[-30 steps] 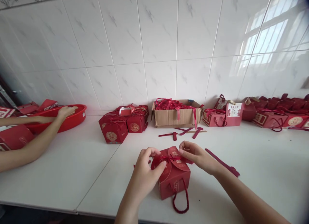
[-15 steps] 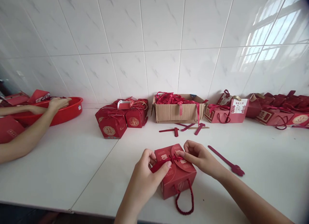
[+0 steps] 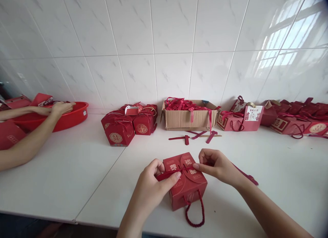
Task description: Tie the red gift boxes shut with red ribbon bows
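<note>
A red gift box with gold print stands on the white table in front of me, its rope handle hanging down the near side. A red ribbon crosses its folded top, knotted or crossed near the middle. My left hand pinches the ribbon's left end, the thumb lying over the box's top. My right hand pinches the other end at the right edge of the top. Partly behind my right forearm lies a flat dark red strip.
Behind the box stands a cardboard box full of red ribbons, with several flat strips before it. Finished-looking red boxes stand left, more boxes right. Far left, another person's arms reach into a red basin.
My right hand has moved a little to the right, drawing the ribbon's end outward. My left hand has shifted slightly left. The ribbon looks tighter across the box's top.
</note>
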`<state>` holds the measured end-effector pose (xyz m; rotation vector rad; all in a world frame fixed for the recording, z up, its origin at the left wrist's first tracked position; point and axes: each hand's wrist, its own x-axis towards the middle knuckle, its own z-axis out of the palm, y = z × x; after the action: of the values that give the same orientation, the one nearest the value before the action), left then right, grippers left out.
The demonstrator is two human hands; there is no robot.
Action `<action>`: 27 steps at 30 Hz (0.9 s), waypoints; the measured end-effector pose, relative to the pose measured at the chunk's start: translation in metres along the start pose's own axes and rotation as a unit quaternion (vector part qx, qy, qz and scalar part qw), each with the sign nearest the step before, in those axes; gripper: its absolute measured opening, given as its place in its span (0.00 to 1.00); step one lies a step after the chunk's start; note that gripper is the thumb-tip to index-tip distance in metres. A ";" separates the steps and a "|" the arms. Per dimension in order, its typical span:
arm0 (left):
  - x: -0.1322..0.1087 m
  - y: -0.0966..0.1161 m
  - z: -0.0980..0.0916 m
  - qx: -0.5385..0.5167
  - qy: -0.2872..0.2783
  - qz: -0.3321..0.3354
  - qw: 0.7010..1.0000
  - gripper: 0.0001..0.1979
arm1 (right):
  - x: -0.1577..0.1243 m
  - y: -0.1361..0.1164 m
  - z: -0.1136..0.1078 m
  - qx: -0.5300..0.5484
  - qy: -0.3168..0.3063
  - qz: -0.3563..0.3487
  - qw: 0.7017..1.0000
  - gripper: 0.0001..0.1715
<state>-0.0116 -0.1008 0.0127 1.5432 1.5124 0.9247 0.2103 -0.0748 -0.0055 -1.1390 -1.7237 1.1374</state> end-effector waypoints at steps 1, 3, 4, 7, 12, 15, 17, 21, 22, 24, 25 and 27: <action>0.000 0.001 -0.001 0.001 0.002 0.002 1.000 0.20 | 0.000 0.000 -0.001 -0.004 0.004 -0.003 1.000 0.23; -0.001 0.003 -0.003 0.005 -0.006 0.012 1.000 0.21 | -0.001 -0.001 -0.003 -0.008 0.014 -0.013 1.000 0.25; 0.000 0.003 -0.005 0.008 -0.018 0.020 1.000 0.21 | -0.002 -0.001 -0.004 -0.005 0.016 -0.020 1.000 0.26; 0.004 -0.004 -0.012 0.006 -0.057 0.027 0.998 0.21 | -0.003 -0.001 -0.008 -0.017 -0.001 -0.052 0.999 0.26; 0.009 -0.023 -0.025 0.032 -0.065 -0.040 0.997 0.17 | -0.006 -0.005 -0.015 -0.130 -0.029 -0.126 0.983 0.20; 0.004 -0.021 -0.033 0.000 -0.170 -0.043 0.984 0.12 | -0.008 -0.008 -0.016 -0.213 0.002 -0.164 0.963 0.15; 0.000 -0.014 -0.037 -0.039 -0.236 -0.051 0.970 0.12 | -0.010 -0.010 -0.014 -0.251 0.022 -0.188 0.949 0.13; -0.004 -0.009 -0.038 -0.145 -0.248 -0.044 0.957 0.15 | -0.011 -0.010 -0.006 -0.264 0.056 -0.222 0.937 0.10; -0.003 -0.011 -0.036 -0.170 -0.243 -0.034 0.954 0.15 | -0.011 -0.009 -0.003 -0.262 0.079 -0.232 0.933 0.09; -0.001 -0.014 -0.032 -0.216 -0.239 -0.017 0.947 0.16 | -0.009 -0.008 0.004 -0.257 0.151 -0.246 0.922 0.09; 0.000 -0.015 -0.030 -0.241 -0.239 -0.012 0.940 0.16 | -0.008 -0.008 0.007 -0.253 0.193 -0.246 0.916 0.10; 0.000 -0.014 -0.025 -0.296 -0.235 -0.013 0.926 0.16 | -0.006 -0.008 0.014 -0.235 0.263 -0.233 0.906 0.11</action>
<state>-0.0399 -0.0999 0.0109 1.1766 0.8063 0.8182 0.1975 -0.0853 -0.0030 -1.0868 -1.7259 0.0932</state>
